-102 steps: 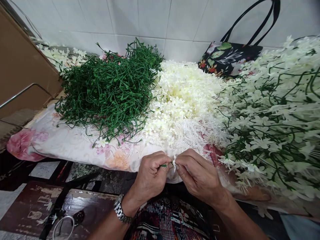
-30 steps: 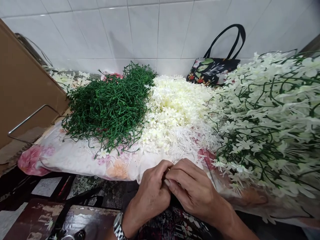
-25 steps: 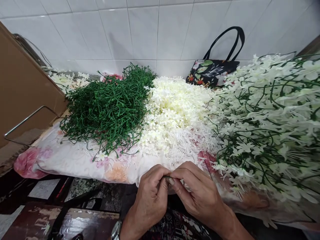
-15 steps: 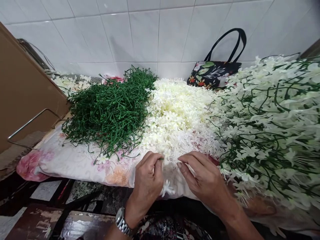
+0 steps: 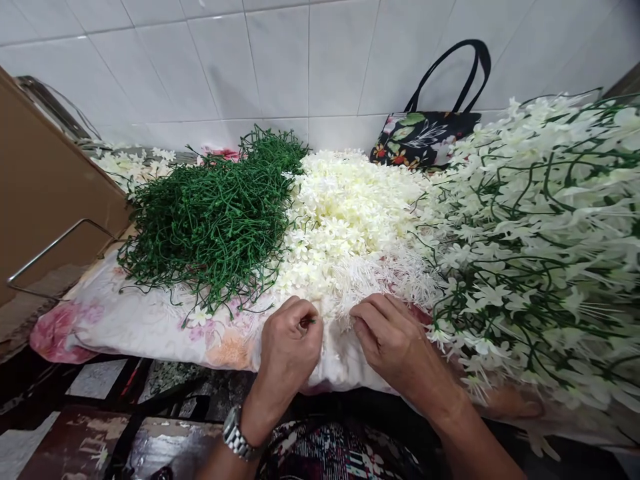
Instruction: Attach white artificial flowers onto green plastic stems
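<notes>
My left hand (image 5: 293, 343) is closed in a pinch, and a short bit of green plastic stem (image 5: 313, 322) shows at its fingertips. The rest of that stem is hidden by the fingers. My right hand (image 5: 387, 333) has thumb and fingertips pressed together at the edge of a pile of thin white stamens (image 5: 370, 277); what lies in the pinch is too small to make out. Beyond my hands lies a heap of cream-white artificial flower heads (image 5: 345, 200). To its left is a tangled mound of green stems (image 5: 210, 220).
Assembled white flowers on green stems (image 5: 540, 267) bulk high on the right. A black floral handbag (image 5: 425, 137) stands against the tiled wall (image 5: 280, 67). A cardboard box (image 5: 50, 173) and bent metal handle (image 5: 47, 257) are at left. Floral cloth (image 5: 150, 333) covers the work surface.
My right thumb and forefinger have closed together beside the white stamens. The white flower that hung below my left fingers is no longer visible. The view has shifted slightly.
</notes>
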Action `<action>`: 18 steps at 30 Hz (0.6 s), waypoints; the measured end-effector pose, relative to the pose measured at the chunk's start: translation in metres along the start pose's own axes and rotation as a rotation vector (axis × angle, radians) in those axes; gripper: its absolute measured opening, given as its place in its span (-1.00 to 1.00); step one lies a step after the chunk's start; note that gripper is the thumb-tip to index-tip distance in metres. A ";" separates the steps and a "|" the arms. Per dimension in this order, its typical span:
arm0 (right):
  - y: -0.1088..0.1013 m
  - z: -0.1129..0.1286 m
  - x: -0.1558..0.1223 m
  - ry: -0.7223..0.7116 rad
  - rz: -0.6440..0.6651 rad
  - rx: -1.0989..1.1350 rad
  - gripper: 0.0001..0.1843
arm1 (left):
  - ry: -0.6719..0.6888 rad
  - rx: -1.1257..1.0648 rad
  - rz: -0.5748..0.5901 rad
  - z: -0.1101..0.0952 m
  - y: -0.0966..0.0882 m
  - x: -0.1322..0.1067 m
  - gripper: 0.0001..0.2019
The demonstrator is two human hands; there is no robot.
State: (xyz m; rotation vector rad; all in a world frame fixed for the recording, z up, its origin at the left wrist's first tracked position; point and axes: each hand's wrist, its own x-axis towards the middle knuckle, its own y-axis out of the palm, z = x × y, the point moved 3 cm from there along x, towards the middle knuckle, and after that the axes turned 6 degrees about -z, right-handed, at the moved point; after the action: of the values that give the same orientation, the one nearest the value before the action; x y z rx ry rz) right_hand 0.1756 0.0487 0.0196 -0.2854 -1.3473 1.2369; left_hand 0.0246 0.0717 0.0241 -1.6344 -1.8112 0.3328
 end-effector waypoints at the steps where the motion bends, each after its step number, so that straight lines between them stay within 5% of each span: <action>1: -0.001 0.000 -0.001 0.001 0.001 0.007 -0.78 | -0.007 -0.049 0.002 0.001 -0.003 -0.001 -0.81; 9: 0.000 0.005 -0.005 -0.059 0.149 -0.074 -0.84 | -0.080 -0.208 -0.006 0.003 -0.014 -0.012 -0.82; 18: -0.006 0.004 -0.009 -0.033 -0.076 0.156 -0.84 | -0.090 -0.315 -0.013 0.004 -0.016 -0.016 -0.81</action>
State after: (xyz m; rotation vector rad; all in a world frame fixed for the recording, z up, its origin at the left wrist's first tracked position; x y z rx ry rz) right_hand 0.1777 0.0376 0.0203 -0.1038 -1.2708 1.2798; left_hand 0.0095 0.0542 0.0257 -1.8434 -2.0216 0.1192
